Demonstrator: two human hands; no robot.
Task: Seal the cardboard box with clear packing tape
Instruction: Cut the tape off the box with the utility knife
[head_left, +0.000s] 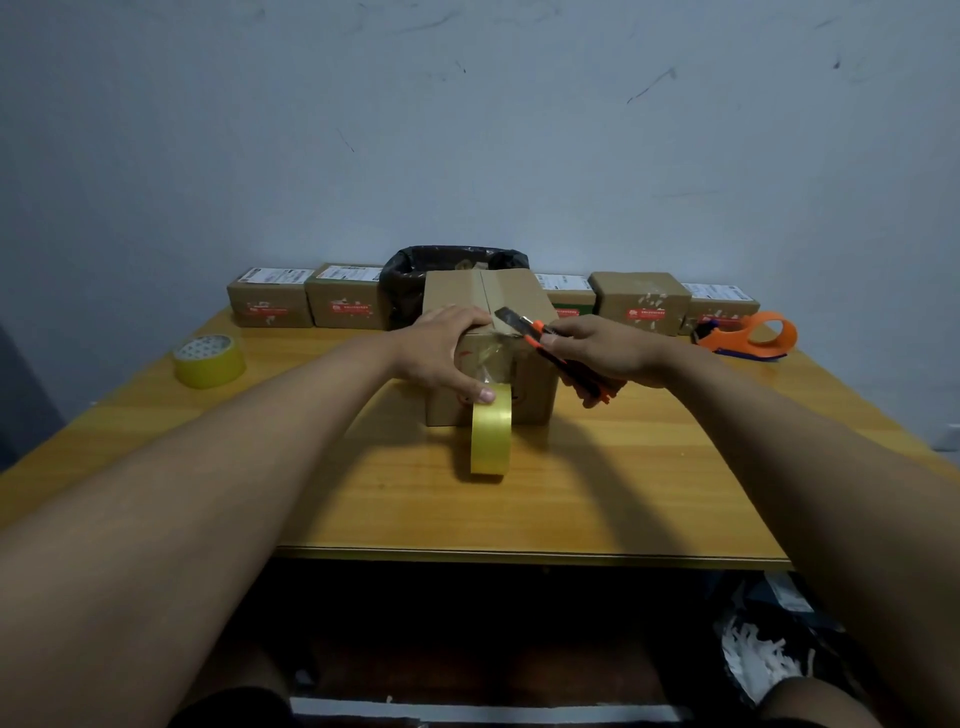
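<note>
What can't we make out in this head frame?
- Tape strip between roll and cardboard box: clear and glary, its edges unreadable.
- Knife blade tip: too small and dark to tell whether it touches tape.
- Box's left top: covered by left hand.
- Knife handle: wrapped in the right hand grip.
- Labels on small boxes behind: too small to read.
- Bin contents: hidden by the box.

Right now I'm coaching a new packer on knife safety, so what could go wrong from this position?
1. The utility knife in the right hand points its blade toward the left hand steadying the cardboard box; a slip could cut fingers.
2. The tape roll hangs by its strip against the box front; once cut, it may drop and roll along the table.
</note>
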